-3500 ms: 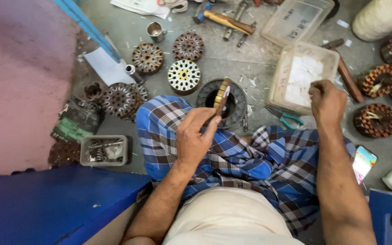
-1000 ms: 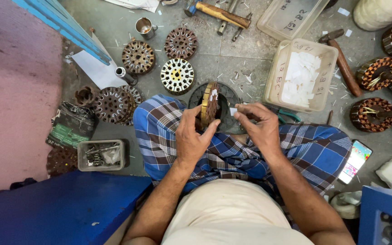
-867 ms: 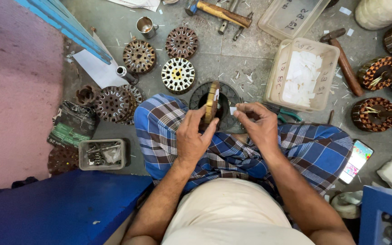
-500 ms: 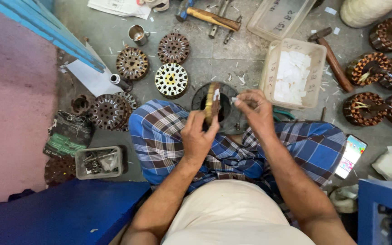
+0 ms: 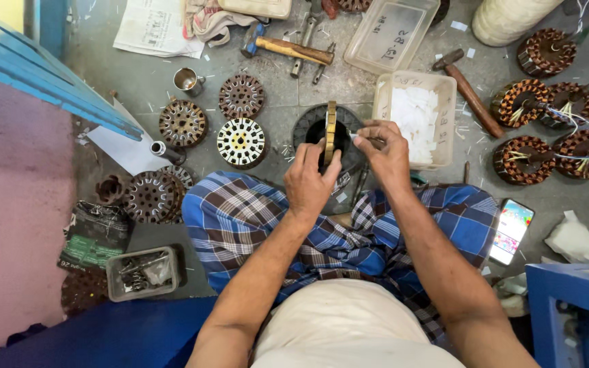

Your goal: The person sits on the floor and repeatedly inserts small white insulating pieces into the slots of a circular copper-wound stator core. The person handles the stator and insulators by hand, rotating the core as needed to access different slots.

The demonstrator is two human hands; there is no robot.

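Centrally, the left hand (image 5: pixel 311 178) is closed around a thin stator ring (image 5: pixel 330 129) held upright on edge, fingers wrapped on its lower rim, over a dark round housing (image 5: pixel 311 126) on the floor. Just beside it, the right hand (image 5: pixel 386 151) is pinched narrow on a small white slip (image 5: pixel 357 137) that meets the ring's side. Both hands work above a lap in blue checked cloth (image 5: pixel 253 218).

Right behind the right hand sits a clear plastic tub (image 5: pixel 441 102) holding white paper pieces, with handwritten marks on its wall; a second clear lidded box (image 5: pixel 390 34) with marks on its lid lies further back. A wooden-handled hammer (image 5: pixel 468 92) lies beside the tub, another hammer (image 5: pixel 288 48) further left. A white-faced stator (image 5: pixel 241 142) and rusty brown ones (image 5: pixel 182 123) stand to the left. A folded newspaper (image 5: pixel 158 27) lies at the far left. Copper-wound stators (image 5: pixel 523 160) cluster at right, a phone (image 5: pixel 510 228) with a lit colourful screen nearer. A green-labelled dark packet (image 5: pixel 93 238) and a grey tray of small parts (image 5: pixel 141 272) lie at lower left
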